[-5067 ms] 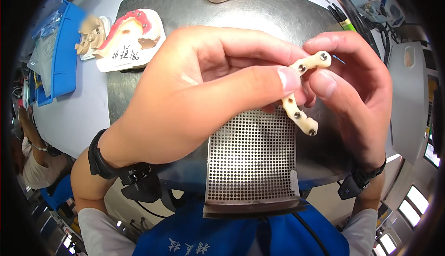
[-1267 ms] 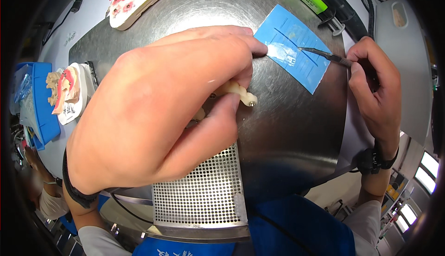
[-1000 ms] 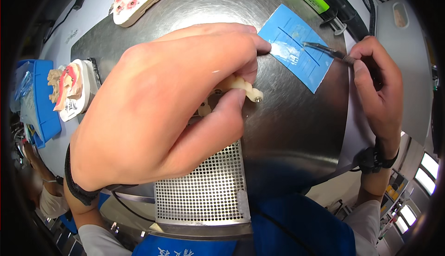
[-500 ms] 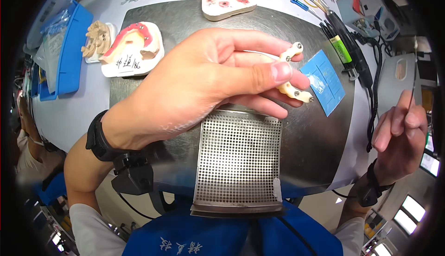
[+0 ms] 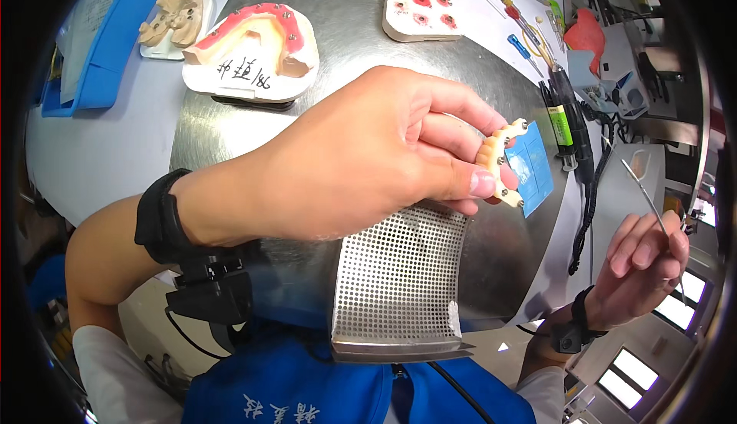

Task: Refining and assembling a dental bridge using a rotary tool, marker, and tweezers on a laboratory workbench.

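Between thumb and fingers, my left hand (image 5: 384,151) pinches a cream dental bridge (image 5: 490,154), an arch of teeth with small metal fittings along it. It is held over the metal bench plate, above and right of a perforated metal screen (image 5: 399,282). Behind it lies a blue square sheet (image 5: 535,169), partly covered by the bridge. At the far right, my right hand (image 5: 645,259) grips a thin metal hand instrument (image 5: 643,186), its tip pointing up and left, apart from the bridge.
A dental model with pink gum (image 5: 253,56) stands at the back left, beside a tan tooth model (image 5: 178,21) and a blue bin (image 5: 104,48). A white block with red spots (image 5: 421,9) sits at the back. A green-labelled syringe (image 5: 560,128) and a black corded handpiece (image 5: 580,117) lie right.
The left hand has turned the bridge, so its tooth side shows more, and it sits lower in view. The right hand has moved lower, its instrument now slanting left. The whole view has shifted.
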Action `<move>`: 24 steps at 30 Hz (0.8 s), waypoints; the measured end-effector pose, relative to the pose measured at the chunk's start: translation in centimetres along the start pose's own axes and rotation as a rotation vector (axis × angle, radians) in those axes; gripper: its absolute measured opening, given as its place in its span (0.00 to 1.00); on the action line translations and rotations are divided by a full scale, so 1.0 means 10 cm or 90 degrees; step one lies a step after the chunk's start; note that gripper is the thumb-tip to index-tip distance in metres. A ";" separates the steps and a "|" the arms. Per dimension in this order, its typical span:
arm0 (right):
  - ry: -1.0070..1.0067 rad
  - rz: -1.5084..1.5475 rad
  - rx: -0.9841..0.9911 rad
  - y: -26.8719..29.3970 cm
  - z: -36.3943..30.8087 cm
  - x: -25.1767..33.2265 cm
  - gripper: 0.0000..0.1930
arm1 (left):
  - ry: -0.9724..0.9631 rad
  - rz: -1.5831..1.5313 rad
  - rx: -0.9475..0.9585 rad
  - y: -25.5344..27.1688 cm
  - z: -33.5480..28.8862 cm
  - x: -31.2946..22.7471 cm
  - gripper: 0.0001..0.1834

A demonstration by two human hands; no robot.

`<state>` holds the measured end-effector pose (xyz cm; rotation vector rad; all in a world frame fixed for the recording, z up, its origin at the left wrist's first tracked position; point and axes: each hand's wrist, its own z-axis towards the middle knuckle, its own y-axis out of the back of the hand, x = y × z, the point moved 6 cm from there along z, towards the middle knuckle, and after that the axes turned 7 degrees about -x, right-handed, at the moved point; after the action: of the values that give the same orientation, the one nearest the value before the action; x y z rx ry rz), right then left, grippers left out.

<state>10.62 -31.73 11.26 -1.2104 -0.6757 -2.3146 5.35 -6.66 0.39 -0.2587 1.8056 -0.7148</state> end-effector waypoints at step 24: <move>0.125 -0.235 0.058 -0.57 -0.06 -0.06 0.26 | -0.113 0.010 -0.124 -0.04 -0.04 0.10 0.23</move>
<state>7.20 -27.57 9.24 -0.8594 -0.9896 -2.6219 4.56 -7.35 -0.02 -0.4236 1.7063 -0.4899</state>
